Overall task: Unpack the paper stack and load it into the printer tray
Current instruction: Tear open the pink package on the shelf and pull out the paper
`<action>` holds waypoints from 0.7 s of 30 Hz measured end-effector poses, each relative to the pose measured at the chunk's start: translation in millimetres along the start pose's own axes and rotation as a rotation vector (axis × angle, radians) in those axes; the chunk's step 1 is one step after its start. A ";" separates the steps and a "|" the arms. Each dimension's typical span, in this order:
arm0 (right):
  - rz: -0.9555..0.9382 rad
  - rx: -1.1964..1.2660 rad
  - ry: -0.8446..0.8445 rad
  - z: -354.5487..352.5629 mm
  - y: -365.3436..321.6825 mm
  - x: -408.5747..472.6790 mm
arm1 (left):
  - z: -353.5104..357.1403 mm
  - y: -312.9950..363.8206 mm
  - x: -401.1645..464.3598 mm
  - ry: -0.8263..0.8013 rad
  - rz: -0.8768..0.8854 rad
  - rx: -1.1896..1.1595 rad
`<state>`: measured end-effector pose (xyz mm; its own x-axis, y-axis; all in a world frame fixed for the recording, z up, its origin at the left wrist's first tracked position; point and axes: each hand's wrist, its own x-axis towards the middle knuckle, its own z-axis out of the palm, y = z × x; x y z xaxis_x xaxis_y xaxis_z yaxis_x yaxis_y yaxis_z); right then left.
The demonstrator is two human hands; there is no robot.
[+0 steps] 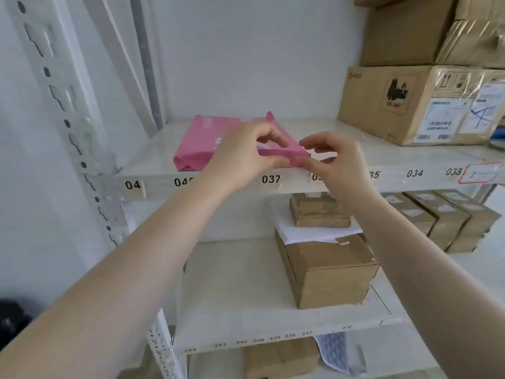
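Now both grips, left hand [240, 157] and right hand [336, 165], pinch the pink paper pack's [202, 143] near-right corner flap.

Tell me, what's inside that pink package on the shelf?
Not visible: the pink package is still wrapped. Both hands, left and right, are lifting an end flap, but nothing shows.

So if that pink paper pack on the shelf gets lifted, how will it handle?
The pink pack looks like a thick, flat wrapped block, so probably stiff and heavy for its size. Its wrapper flap is folded open where the left hand and right hand pinch it, so lifting by the wrapper alone might tear it.
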<state>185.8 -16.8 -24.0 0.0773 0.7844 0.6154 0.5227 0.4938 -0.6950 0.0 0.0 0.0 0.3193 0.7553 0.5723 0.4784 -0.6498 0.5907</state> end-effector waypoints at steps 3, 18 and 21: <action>0.010 -0.007 0.015 7.5 7.6 10.1 | 4.5 -14.0 19.3 -0.049 0.005 0.122; -0.233 -0.024 -0.222 2.9 22.8 42.2 | -1.4 -24.0 55.2 -0.182 -0.267 -0.078; -0.221 0.055 -0.197 5.0 25.0 45.9 | -1.6 -24.6 51.6 -0.182 -0.247 -0.109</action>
<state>198.2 33.5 -15.0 -0.2021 0.7104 0.6742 0.4614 0.6763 -0.5742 3.4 54.8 15.9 0.3503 0.8877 0.2988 0.4725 -0.4429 0.7619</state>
